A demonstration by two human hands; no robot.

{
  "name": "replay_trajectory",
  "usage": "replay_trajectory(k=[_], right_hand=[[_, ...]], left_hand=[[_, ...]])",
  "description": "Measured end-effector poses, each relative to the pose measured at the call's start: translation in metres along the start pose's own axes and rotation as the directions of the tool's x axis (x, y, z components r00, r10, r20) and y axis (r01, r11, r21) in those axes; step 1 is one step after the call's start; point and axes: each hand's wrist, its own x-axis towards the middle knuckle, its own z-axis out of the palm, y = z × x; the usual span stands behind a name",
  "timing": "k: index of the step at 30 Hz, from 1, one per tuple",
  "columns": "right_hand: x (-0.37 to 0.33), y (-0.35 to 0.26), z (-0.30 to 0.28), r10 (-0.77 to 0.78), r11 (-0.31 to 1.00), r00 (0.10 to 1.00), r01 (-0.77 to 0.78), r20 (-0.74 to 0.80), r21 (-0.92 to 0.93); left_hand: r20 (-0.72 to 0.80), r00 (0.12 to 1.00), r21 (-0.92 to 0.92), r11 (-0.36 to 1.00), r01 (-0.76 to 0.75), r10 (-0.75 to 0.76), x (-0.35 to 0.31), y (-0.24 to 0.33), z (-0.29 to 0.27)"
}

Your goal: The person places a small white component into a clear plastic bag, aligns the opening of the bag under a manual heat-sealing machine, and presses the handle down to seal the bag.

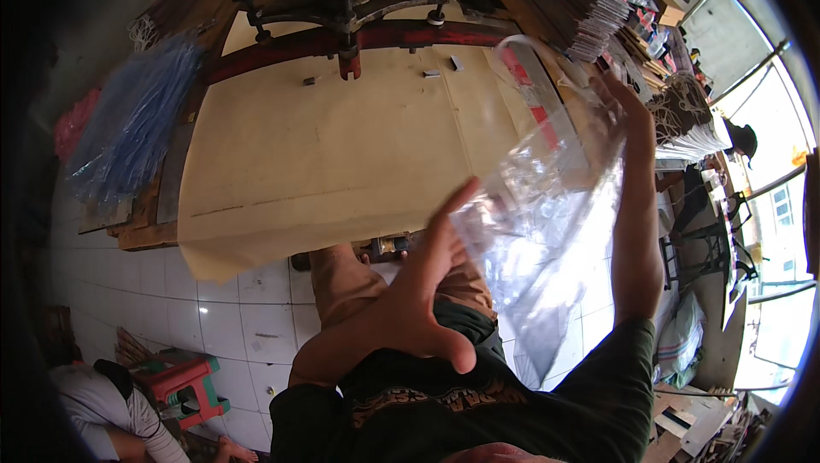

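Observation:
A clear, shiny plastic bag (547,232) hangs in front of me on the right, from the table's right side down past my lap. My right hand (622,108) is raised at its upper end, with the fingers closed on the plastic and partly hidden by it. My left hand (427,284) is in front of my body, thumb and fingers spread wide. Its fingertips reach the bag's left edge; whether they touch it is unclear. Beyond both hands, a tan sheet (333,138) covers the worktable, its near edge drooping over the front.
A dark press (346,10) with a red crossbar stands over the table. Small metal blocks (456,62) lie on the sheet. Bluish plastic bags (132,121) are piled left, stacked brown bags (555,2) at far right. Behind left, a person (111,412) sits near a red-green stool (184,386).

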Motion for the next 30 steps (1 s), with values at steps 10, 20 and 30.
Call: replay_trajectory(k=[10, 20, 30], right_hand=[[0.000, -0.005, 0.067, 0.040, 0.956, 0.971, -0.105, 0.235, 0.273], [-0.023, 0.055, 0.031, -0.424, 0.906, 0.779, 0.353, 0.462, 0.235], [-0.032, 0.103, 0.018, -0.411, 0.902, 0.754, 0.417, 0.512, 0.109]], left_hand=[[-0.557, 0.803, 0.285, 0.957, -0.056, 0.213, -0.008, 0.061, -0.008], [-0.466, 0.816, 0.594, 0.805, 0.003, 0.341, -0.039, 0.074, -0.099], [-0.309, 0.948, 0.428, 0.901, 0.067, 0.077, -0.066, 0.076, -0.136]])
